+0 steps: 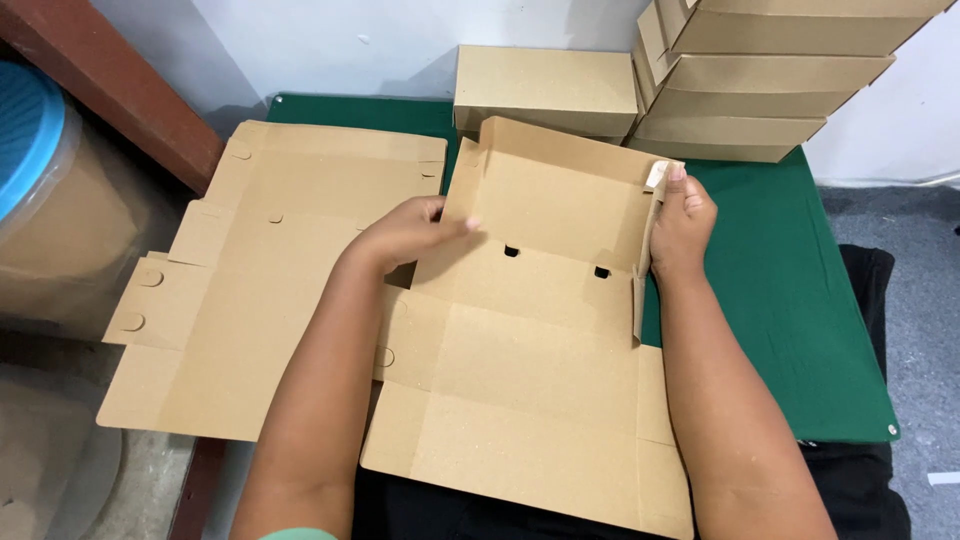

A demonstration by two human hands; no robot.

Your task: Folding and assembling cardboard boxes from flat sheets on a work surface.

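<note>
Head view, grip: both hands work a half-folded cardboard box blank (530, 330). The left hand (405, 235) presses its fingers flat against the left side flap; the right hand (682, 225) is closed over the raised right side flap, thumb at its top corner.
Box position: it lies on the near edge of the green table (800, 300), its back wall standing, its front panels flat and hanging toward the person's lap.
Risk: the left flap looks only half raised and could spring flat if the pressure eases; the overhanging front may slip off the edge.
Around it: a flat blank (250, 280) lies just to the left; one closed box (545, 90) and a stack of folded boxes (750, 90) stand behind.
Room: white wall, grey floor, and a blue-lidded drum (40, 180) at left.
</note>
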